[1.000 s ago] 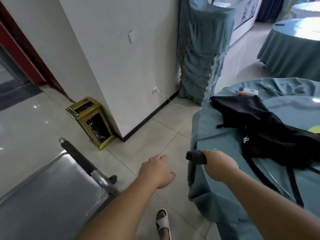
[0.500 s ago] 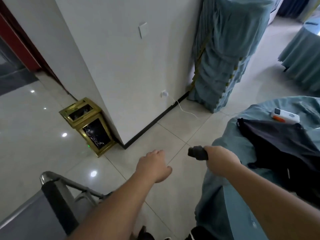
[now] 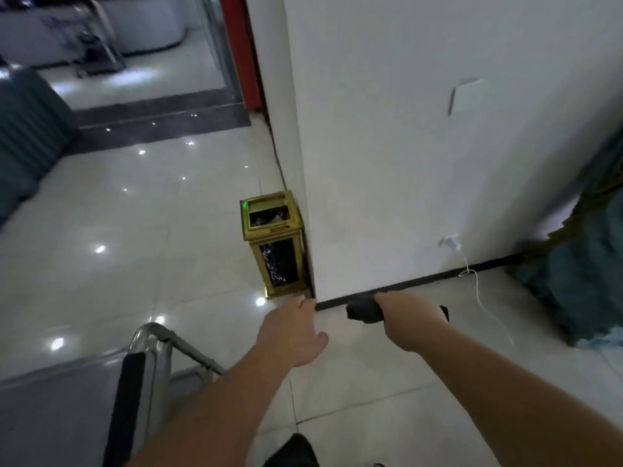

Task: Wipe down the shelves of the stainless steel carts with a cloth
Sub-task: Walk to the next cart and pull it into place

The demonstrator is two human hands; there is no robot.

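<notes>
A stainless steel cart (image 3: 60, 409) fills the lower left, its top shelf grey and bare, its push handle wrapped in black (image 3: 126, 396). My left hand (image 3: 293, 332) hovers over the floor to the right of the handle, fingers loosely bent, holding nothing. My right hand (image 3: 409, 323) grips a dark rolled object (image 3: 364, 310), possibly a cloth or a handle, whose ends stick out on both sides of the fist. Neither hand touches the cart.
A gold waste bin (image 3: 274, 244) stands at the corner of the white wall (image 3: 421, 146). A white charger and cable (image 3: 472, 274) hang from a low socket. Teal draped fabric (image 3: 583, 264) is at the right. Glossy tiled floor lies ahead, and a doorway opens at the top left.
The view has swung left: the teal table with the black bag has left the frame and the doorway has come in. Both hands keep their pose, the right still gripping the dark object.
</notes>
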